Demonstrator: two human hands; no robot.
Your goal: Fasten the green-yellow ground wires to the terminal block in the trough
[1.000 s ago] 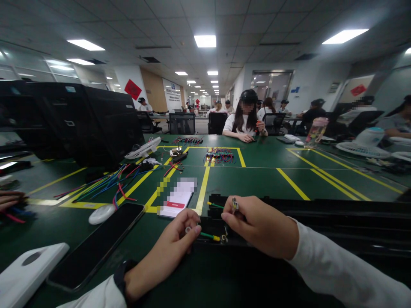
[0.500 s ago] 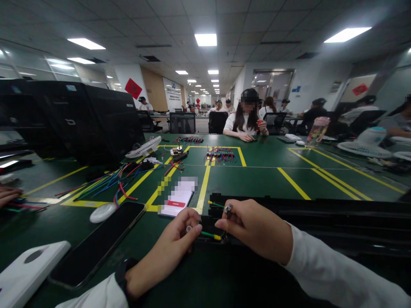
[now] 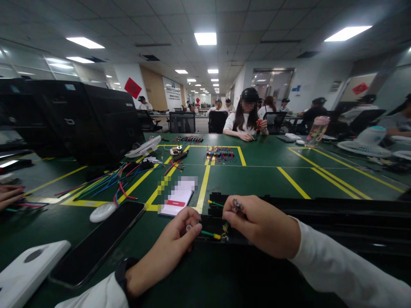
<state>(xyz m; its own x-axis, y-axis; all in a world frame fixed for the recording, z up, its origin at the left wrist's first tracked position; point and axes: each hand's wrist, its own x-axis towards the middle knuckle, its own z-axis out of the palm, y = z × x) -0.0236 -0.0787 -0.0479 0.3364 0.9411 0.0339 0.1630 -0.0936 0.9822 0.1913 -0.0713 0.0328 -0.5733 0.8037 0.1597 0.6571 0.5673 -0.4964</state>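
My left hand (image 3: 180, 235) is closed in a pinch around one end of a short green wire (image 3: 208, 234). The wire's other end carries a yellow sleeve and reaches the black metal strip (image 3: 210, 224) by a small brassy fitting (image 3: 224, 233). Just above that fitting is my right hand (image 3: 261, 224), its fingers curled together. A shiny metal piece (image 3: 237, 204) shows at its knuckles; what the fingertips hold is hidden. Another green wire (image 3: 215, 203) with a yellow end sticks out behind the right hand.
Long black housings (image 3: 340, 214) stretch rightward. To the left lie a black phone (image 3: 99, 246), a white case (image 3: 32, 273), a white oval object (image 3: 102, 212) and loose coloured wires (image 3: 105, 182). A lit phone (image 3: 176, 199) lies ahead. Across the table sits a person (image 3: 245, 117).
My right hand has shifted slightly right and up, uncovering more of the brassy fitting. My left hand stays nearly in place on the green wire.
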